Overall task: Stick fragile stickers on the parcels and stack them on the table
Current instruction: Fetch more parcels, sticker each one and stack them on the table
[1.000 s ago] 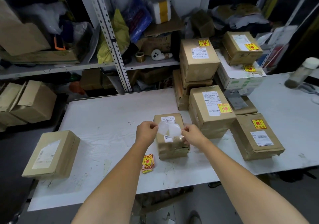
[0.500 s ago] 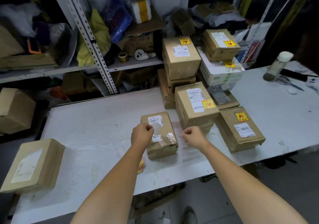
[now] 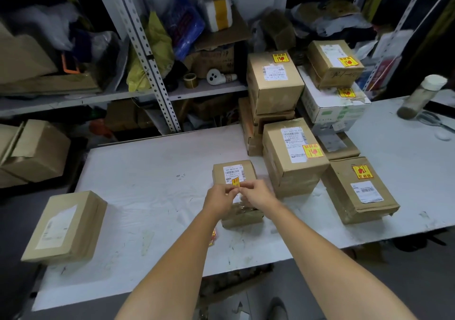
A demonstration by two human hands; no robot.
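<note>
Tabletop [image 3: 152, 196]: left grip [image 3: 220, 200], right grip [image 3: 258, 194] pinch sticker [image 3: 235, 183] over parcel [image 3: 220, 171].

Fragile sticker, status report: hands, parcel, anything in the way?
Left hand and right hand pinching fragile sticker. Sticker over small parcel, near its shipping label. Nothing blocking the parcel top.

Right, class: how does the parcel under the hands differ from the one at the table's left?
The centre parcel has a yellow sticker held over it by the left hand and right hand; the left parcel has none. The centre parcel's label is small, barcoded; the left parcel's is large, pale. Both are brown cardboard.
</note>
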